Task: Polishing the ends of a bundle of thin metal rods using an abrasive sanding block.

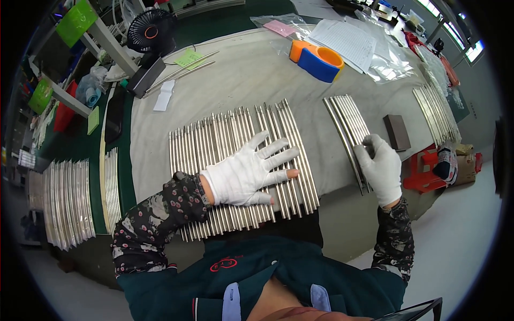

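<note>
My left hand (249,168), in a white glove with bare fingertips showing, lies flat with fingers spread over a wide row of thin silvery metal rods (201,144). The rods rest side by side on the grey-white cloth, and gaps show between some of those towards the right. Further right is a smaller group of similar rods (342,120). My gloved right hand (383,168) touches its right side, thumb and fingers curled in at the rods. Whether a rod is pinched there is hidden by the fingers.
A dark brown block (396,132) sits right of my right hand, with more rods (435,115) beyond. Behind are an orange-and-blue tape ring (317,60) and papers (342,40). A black fan (151,31) stands far left; bagged rods (68,200) lie at left.
</note>
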A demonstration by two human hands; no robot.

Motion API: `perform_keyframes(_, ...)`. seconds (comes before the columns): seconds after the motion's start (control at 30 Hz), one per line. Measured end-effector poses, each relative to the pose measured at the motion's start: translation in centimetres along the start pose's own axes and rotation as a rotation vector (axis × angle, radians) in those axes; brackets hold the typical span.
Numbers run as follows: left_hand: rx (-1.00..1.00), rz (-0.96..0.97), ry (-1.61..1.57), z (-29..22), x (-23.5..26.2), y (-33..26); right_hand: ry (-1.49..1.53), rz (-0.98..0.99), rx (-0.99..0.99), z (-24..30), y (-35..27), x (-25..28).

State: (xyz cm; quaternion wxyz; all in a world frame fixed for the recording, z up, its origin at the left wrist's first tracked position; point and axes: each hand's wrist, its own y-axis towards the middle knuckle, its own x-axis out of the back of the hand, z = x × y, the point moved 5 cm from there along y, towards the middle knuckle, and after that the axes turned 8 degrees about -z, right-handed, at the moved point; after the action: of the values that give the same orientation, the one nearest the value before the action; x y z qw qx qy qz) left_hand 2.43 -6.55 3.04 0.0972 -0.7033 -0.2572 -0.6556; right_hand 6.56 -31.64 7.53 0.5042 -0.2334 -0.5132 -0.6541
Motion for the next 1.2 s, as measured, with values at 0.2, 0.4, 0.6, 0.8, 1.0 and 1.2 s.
perform_keyframes(0.2, -0.115, -0.109, -0.117, -1.4, -1.4, 10.9, -0.255, 0.114, -0.273, -8.4, -3.9, 0.5)
perform_keyframes(0.4, -0.212, -0.114, -0.146, -3.3, -4.8, 17.3, 0.711, 0.407, -0.78, -9.4, -8.0, -2.9)
perform_keyframes(0.6, -0.374, -0.006, 0.013, -4.9, -5.2, 17.8, 1.23, 0.839, -0.886, -4.8, -9.6, -3.9)
perform_keyframes(0.8, -0.409, -0.234, -0.058, -5.8, -3.0, 17.9, 1.122, 0.751, -0.558, -4.9, -9.0, -0.1)
perform_keyframes(1.0, -0.141, -0.776, -0.761, -4.1, 7.1, 17.4, 0.932, 0.001, -0.321, -5.9, -4.8, 2.5)
perform_keyframes(1.2, 0.376, -0.932, -1.509, 0.6, 5.1, 17.2, 0.61, 0.095, -0.014, -2.1, -1.5, -6.2)
